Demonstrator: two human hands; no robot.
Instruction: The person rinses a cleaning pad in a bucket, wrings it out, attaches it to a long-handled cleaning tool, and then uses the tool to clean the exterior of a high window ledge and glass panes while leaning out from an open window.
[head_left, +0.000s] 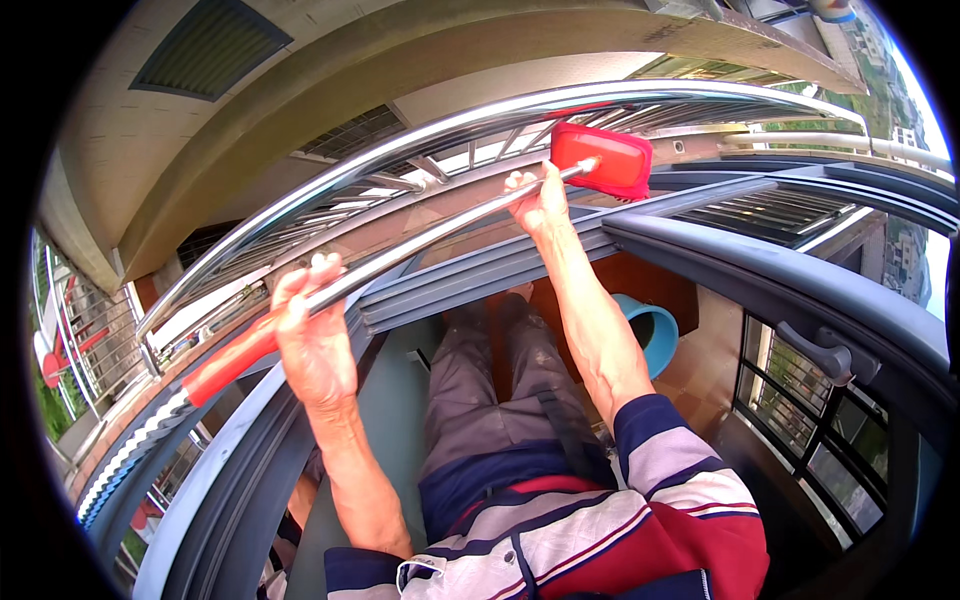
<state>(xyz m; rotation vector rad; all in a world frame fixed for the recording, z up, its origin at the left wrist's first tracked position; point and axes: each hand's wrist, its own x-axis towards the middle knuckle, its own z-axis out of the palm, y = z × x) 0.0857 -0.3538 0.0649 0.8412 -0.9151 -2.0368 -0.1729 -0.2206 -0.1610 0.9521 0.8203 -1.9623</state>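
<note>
A long-handled cleaning brush with a metal pole (427, 238) and a red head (606, 161) lies diagonally across the view. Around the lower pole, by its red grip sleeve (236, 364), is my left hand (315, 330), thumb and fingers about it. My right hand (541, 196) holds the pole just below the red head, fingers curled up from beneath. The head is at the upper right, above the window frame, with pinkish-red pad edges. Below the red sleeve, a twisted silvery section (127, 454) runs towards the lower left.
Grey sliding-window tracks (480, 274) cross in front of me. Beyond them runs a metal balcony railing (420, 146). A window sash with a handle (817, 352) is at the right. A blue bucket (664, 341) stands right of my legs, near the brown surface.
</note>
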